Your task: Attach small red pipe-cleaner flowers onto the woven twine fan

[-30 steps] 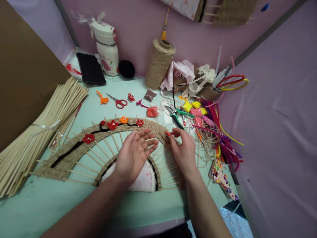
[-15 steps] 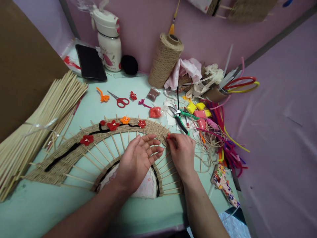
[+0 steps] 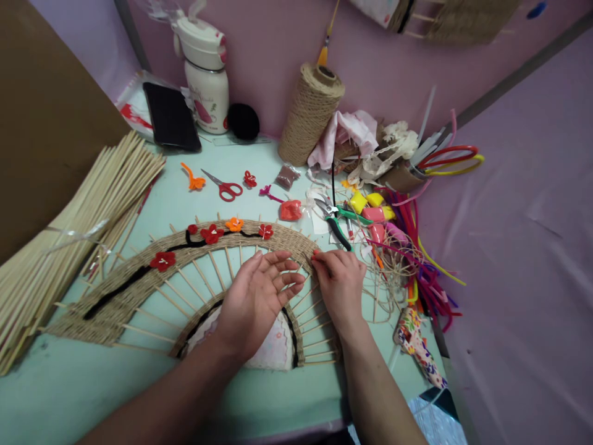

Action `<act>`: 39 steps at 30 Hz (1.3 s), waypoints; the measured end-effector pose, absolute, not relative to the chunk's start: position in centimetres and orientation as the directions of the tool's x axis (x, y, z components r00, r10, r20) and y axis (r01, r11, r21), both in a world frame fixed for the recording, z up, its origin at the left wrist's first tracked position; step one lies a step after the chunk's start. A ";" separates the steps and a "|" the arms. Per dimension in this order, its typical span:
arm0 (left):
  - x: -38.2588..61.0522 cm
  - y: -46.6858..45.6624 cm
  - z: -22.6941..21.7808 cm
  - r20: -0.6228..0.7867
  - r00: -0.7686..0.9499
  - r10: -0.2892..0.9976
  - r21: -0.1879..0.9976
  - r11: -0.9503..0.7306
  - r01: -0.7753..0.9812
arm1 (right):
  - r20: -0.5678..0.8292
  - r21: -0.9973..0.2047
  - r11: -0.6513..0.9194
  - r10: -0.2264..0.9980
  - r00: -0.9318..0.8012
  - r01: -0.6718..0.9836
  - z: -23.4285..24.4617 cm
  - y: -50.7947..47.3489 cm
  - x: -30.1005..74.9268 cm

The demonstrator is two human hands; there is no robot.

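A half-round fan of wooden sticks and woven jute (image 3: 139, 278) lies on the pale green table (image 3: 92, 383), with red and orange flowers (image 3: 212, 233) and a black cord along its woven band. My left hand (image 3: 257, 296) lies flat on the sticks near the middle, fingers spread. My right hand (image 3: 338, 281) is at the band's right end, fingertips pinched on the weave there; what they hold is too small to name.
A bundle of wooden sticks (image 3: 69, 228) lies at the left. Behind the fan are red scissors (image 3: 225, 187), a jute spool (image 3: 311, 114), a white flask (image 3: 206, 77), a black phone (image 3: 170, 123), green-handled cutters (image 3: 340, 221) and a heap of coloured pipe cleaners (image 3: 417, 247).
My right hand has moved slightly down onto the woven band and closed its fingers there. The view has shifted a little; my left hand stays on the sticks.
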State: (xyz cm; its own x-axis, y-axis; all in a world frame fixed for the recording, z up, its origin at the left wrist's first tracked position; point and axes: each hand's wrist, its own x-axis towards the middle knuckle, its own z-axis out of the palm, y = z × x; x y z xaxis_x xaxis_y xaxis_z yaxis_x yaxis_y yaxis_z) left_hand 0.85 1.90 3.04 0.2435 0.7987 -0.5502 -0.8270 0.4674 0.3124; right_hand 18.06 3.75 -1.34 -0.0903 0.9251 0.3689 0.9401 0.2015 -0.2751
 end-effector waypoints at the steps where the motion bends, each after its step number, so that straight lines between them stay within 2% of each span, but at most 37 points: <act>1: 0.9 1.9 3.0 -0.550 0.244 0.798 0.312 0.468 -0.827 | 0.374 -0.274 0.204 0.923 -0.091 0.940 -1.4 3.8 18.1; 21: 0.8 1.9 3.1 -0.559 0.242 0.793 0.313 0.471 -0.825 | 0.360 -0.325 0.187 0.931 -0.062 0.927 -1.7 3.9 18.1; 28: 0.8 2.0 3.2 -0.559 0.235 0.795 0.317 0.467 -0.825 | 0.367 -0.288 0.193 0.927 -0.078 0.938 -1.6 3.7 18.1; 35: 0.7 1.9 3.1 -0.559 0.244 0.792 0.303 0.470 -0.829 | 0.416 -0.350 0.208 0.908 -0.048 0.913 -1.2 3.5 18.1; 39: 0.8 2.0 3.0 -0.555 0.245 0.795 0.307 0.470 -0.828 | 0.411 -0.321 0.205 0.910 -0.059 0.925 -1.3 3.6 18.0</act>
State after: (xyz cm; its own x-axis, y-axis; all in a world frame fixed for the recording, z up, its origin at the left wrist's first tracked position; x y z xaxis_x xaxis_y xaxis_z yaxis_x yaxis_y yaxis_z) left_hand 0.77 1.99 2.99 0.2452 0.7948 -0.5551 -0.8279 0.4697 0.3067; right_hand 18.03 3.63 -1.29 -0.0595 0.9096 0.4111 0.9246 0.2055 -0.3209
